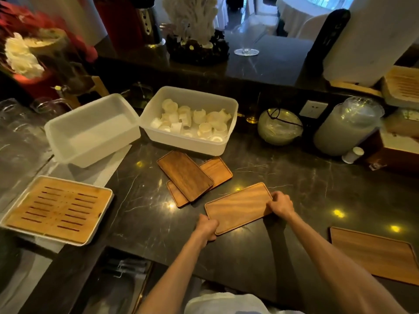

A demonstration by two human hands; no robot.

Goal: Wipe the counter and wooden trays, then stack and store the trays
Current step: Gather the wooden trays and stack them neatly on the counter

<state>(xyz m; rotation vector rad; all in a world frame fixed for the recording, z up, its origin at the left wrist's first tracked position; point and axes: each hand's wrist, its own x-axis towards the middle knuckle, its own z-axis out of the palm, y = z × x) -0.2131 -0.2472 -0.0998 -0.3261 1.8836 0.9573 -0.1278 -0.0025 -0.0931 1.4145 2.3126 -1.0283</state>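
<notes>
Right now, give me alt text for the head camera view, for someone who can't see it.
The left hand and right hand grip a wooden tray by its ends at a dark counter. Behind it lie a pile of trays, an empty white tub and a tub of cups.

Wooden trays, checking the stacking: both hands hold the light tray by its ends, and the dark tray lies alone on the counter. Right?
Not alone: the head view shows the dark tray lying across lighter trays on the counter. The left hand and right hand do hold the light tray by its ends.
</notes>
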